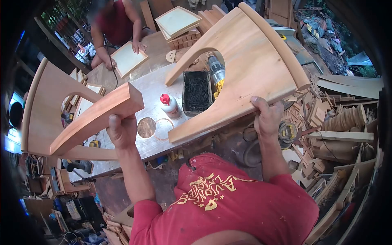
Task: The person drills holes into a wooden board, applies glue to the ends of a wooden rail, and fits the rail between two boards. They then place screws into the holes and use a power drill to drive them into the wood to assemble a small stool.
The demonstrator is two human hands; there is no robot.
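Observation:
My left hand (pixel 121 130) is closed around the lower edge of a thick curved wooden piece (pixel 96 116), raised at a slant over the table's left part. My right hand (pixel 268 116) grips the near edge of a wooden panel (pixel 257 61) with an arched cutout and a rounded rail along its outer edge. Behind the curved piece is a similar arched panel (pixel 43 110), partly covered. Between my hands stand a white bottle with a red cap (pixel 170 107) and a black tray of nails (pixel 197 93). A power drill (pixel 216 71) shows through the panel's cutout.
Across the metal-topped table (pixel 149 87), a person (pixel 118 28) handles a framed board (pixel 130 60). More framed boards (pixel 178 20) are stacked at the back. Wood scraps (pixel 312 114) and a rope spool (pixel 347 118) crowd the right. Tools sit at the table's left end.

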